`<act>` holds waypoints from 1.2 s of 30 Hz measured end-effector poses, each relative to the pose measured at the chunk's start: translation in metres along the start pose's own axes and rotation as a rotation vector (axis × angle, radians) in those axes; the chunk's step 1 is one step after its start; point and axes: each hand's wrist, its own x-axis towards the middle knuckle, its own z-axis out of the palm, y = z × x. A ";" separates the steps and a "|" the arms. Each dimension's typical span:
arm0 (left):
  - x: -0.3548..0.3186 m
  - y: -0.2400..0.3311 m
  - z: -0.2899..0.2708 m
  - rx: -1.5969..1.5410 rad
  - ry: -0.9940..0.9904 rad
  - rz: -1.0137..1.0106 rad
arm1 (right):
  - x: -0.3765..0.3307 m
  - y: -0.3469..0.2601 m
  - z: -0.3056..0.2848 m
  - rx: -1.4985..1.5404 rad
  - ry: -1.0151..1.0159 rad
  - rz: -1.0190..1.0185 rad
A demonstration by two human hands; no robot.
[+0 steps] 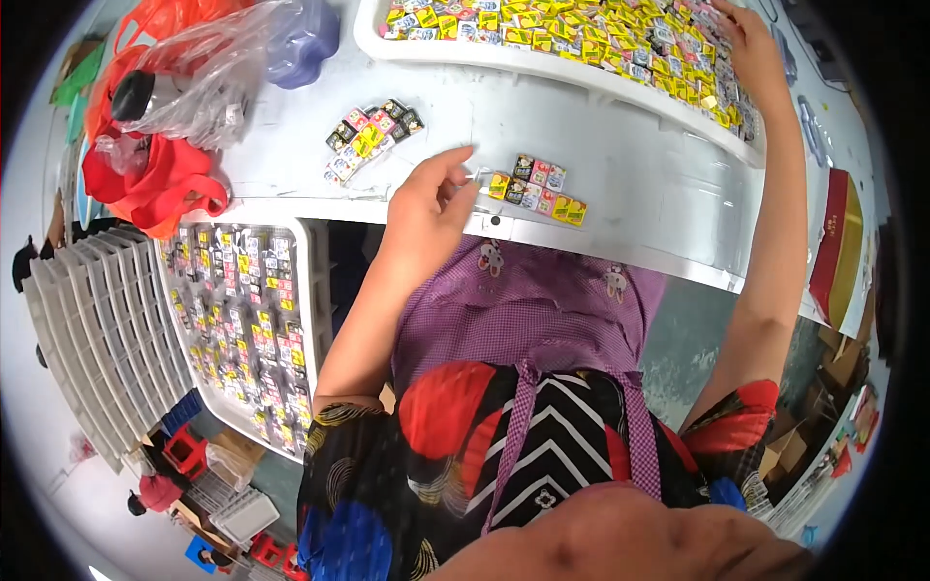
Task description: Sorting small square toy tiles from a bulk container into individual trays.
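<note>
Small blocks [552, 31] fill the upper tray [436, 51], wrapped sets [242, 266] the lower tray [309, 300].

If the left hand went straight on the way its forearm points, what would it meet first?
Probably the near wall of the white tray, across the tabletop. The small boxes right of the left hand look off that line. Hand height is unclear; it might pass above.

A tray [542, 68] of packs [528, 39] stands at the surface's [465, 111] back. Before it lie a left cluster [369, 138] and a right cluster [535, 189]; bags [155, 189] lie farther left.
</note>
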 end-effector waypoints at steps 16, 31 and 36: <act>0.012 -0.001 -0.011 -0.140 -0.153 -0.050 | -0.097 -0.194 0.103 0.647 -0.369 0.077; 0.010 0.000 -0.014 -0.084 -0.171 -0.041 | -0.106 -0.198 0.126 0.403 -0.343 -0.072; 0.010 -0.003 -0.013 -0.080 -0.127 -0.018 | -0.119 -0.207 0.113 0.258 -0.196 -0.140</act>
